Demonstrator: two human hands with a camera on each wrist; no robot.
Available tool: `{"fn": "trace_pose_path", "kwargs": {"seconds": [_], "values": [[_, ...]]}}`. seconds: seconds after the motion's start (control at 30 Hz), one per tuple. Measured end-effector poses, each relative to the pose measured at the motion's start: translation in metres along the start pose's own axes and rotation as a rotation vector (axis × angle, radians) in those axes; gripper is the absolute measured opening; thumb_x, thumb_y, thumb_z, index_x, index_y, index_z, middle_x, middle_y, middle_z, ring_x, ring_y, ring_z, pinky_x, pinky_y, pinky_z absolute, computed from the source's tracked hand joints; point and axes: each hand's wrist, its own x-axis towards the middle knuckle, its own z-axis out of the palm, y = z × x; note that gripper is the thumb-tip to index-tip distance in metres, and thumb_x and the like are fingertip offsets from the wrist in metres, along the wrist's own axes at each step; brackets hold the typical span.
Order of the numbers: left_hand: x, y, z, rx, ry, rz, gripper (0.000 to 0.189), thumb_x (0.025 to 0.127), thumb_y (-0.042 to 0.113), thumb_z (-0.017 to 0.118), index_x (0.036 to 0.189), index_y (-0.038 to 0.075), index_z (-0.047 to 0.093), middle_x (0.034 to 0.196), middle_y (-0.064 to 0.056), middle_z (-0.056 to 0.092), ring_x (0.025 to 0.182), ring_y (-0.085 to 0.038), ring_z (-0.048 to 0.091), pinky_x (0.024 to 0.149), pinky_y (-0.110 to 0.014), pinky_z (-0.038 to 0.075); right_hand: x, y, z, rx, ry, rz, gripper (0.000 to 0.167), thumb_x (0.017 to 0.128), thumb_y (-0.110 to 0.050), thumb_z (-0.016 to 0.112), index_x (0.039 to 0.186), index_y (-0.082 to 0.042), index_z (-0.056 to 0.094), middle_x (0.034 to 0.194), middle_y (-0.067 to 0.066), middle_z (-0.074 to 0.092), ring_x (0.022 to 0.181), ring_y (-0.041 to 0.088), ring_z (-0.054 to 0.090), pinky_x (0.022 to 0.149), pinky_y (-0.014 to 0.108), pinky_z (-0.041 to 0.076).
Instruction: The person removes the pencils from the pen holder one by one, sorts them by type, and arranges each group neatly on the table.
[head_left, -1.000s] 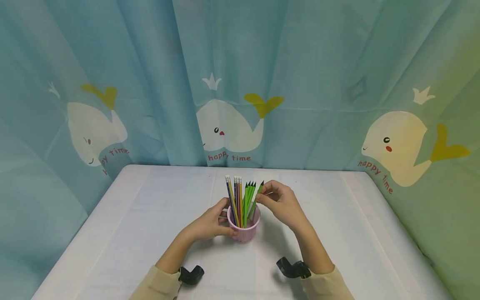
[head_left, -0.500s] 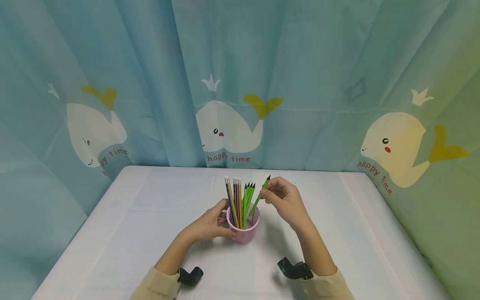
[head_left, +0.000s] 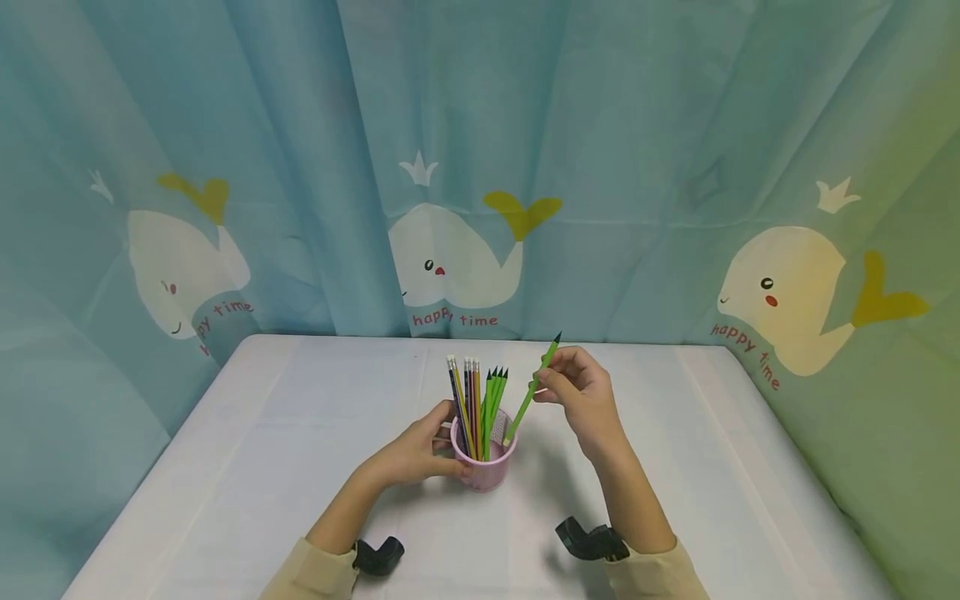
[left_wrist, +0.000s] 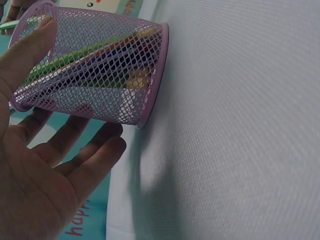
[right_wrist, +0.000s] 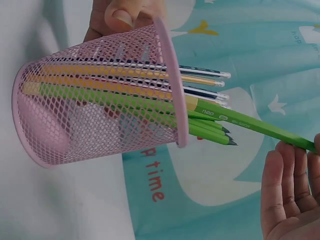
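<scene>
A pink mesh pencil cup stands upright on the table, held at its left side by my left hand. The thumb lies at the near rim and the fingers reach round the back. In the left wrist view the cup's mesh wall sits between thumb and fingers. My right hand pinches a green pencil near its black pointed end, tilted to the right. Its lower end overlaps the cup's rim in the right wrist view. Several green pencils and eraser-tipped pencils lean inside the cup.
A white-covered table spreads around the cup. Behind it hangs a blue-green curtain printed with whales. Black wrist mounts sit at both sleeves.
My right hand has moved up and to the right, drawing the green pencil most of the way out of the cup. The left hand keeps its hold on the cup.
</scene>
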Motion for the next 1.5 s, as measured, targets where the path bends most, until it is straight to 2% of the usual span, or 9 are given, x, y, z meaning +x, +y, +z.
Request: {"fn": "trace_pose_path", "kwargs": {"seconds": [0.23,0.53,1.13,1.33,1.5], "values": [[0.0,0.0,0.001,-0.006,-0.002,-0.001,0.079,0.077,0.006,0.084,0.14,0.006,0.037,0.136,-0.015,0.051,0.123,-0.032,0.058,0.107,-0.034,0.049,0.0,-0.002,-0.003,0.047,0.037,0.032,0.012,0.096,-0.001,0.059,0.106,0.003,0.054,0.088,0.006,0.06,0.078,0.016,0.067,0.07,0.035,0.063],[0.0,-0.002,0.0,-0.008,-0.005,-0.003,0.079,0.077,0.008,0.084,0.14,0.007,0.037,0.137,-0.014,0.05,0.123,-0.031,0.058,0.106,-0.034,0.049,0.004,0.007,-0.012,0.014,0.025,0.089,0.018,0.095,-0.002,0.059,0.11,0.007,0.053,0.088,0.006,0.059,0.078,0.016,0.065,0.067,0.036,0.064],[0.001,-0.001,0.0,-0.006,-0.001,-0.005,0.079,0.077,0.009,0.084,0.14,0.006,0.037,0.137,-0.014,0.05,0.124,-0.031,0.058,0.107,-0.036,0.048,0.011,0.047,-0.021,-0.137,0.069,0.263,0.025,0.094,-0.003,0.062,0.117,0.002,0.054,0.091,0.006,0.06,0.078,0.016,0.064,0.068,0.034,0.063],[0.001,-0.002,0.0,-0.006,-0.002,-0.009,0.079,0.077,0.008,0.084,0.14,0.006,0.037,0.137,-0.014,0.05,0.124,-0.031,0.058,0.107,-0.036,0.048,0.011,0.06,-0.023,-0.15,0.066,0.293,0.026,0.093,-0.004,0.063,0.116,0.002,0.054,0.089,0.006,0.061,0.076,0.015,0.063,0.069,0.041,0.063],[0.001,-0.002,0.0,-0.008,0.002,-0.01,0.078,0.077,0.008,0.084,0.14,0.006,0.037,0.137,-0.014,0.05,0.124,-0.032,0.058,0.107,-0.035,0.049,0.011,0.071,-0.024,-0.178,0.061,0.315,0.024,0.092,-0.004,0.063,0.115,0.002,0.056,0.086,0.007,0.061,0.073,0.017,0.063,0.065,0.037,0.063]]}}
